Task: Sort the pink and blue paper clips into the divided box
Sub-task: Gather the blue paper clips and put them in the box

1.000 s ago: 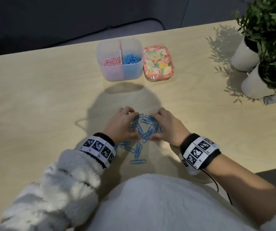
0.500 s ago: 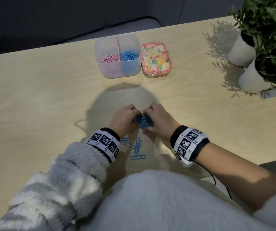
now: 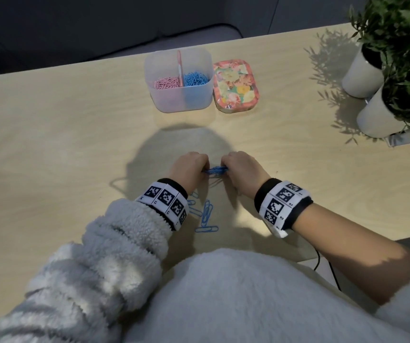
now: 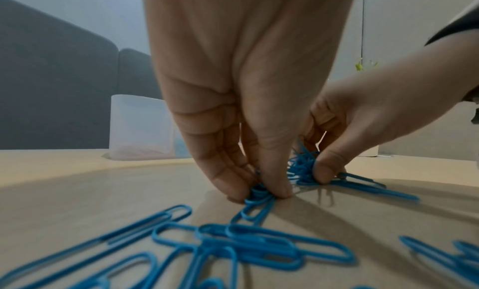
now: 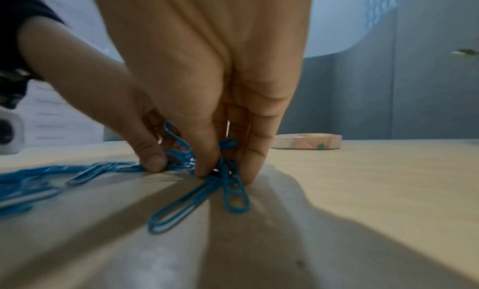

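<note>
Both hands meet at the middle of the table (image 3: 50, 144), fingertips down, pinching one bunch of blue paper clips (image 3: 215, 170) from opposite sides. The left hand (image 3: 190, 170) has thumb and fingers curled onto the bunch's 9 o'clock end; the right hand (image 3: 242, 172) pinches its 3 o'clock end the same way. In the left wrist view the left fingertips (image 4: 233, 191) press a small knot of clips against the wood, and in the right wrist view the right thumb and fingers (image 5: 207, 166) clamp several crossed clips, two of them trailing loose toward the camera.

The bunch's long axis runs 9 to 3 o'clock, straight between the hands. The divided box (image 3: 179, 100) stands well apart at 12 o'clock from the bunch, slightly toward 11. Its right compartment, which already holds blue clips (image 3: 195, 79), sits almost directly ahead, with the pink clips (image 3: 165, 82) on the far side of the divider. The two hands look about equally near it; the right has the straighter line to the blue side.

A few loose blue clips (image 3: 206, 214) lie flat at 6 o'clock from the hands, just beside the left wrist. A floral tin (image 3: 235, 86) touches or nearly touches the box at its 3 o'clock
</note>
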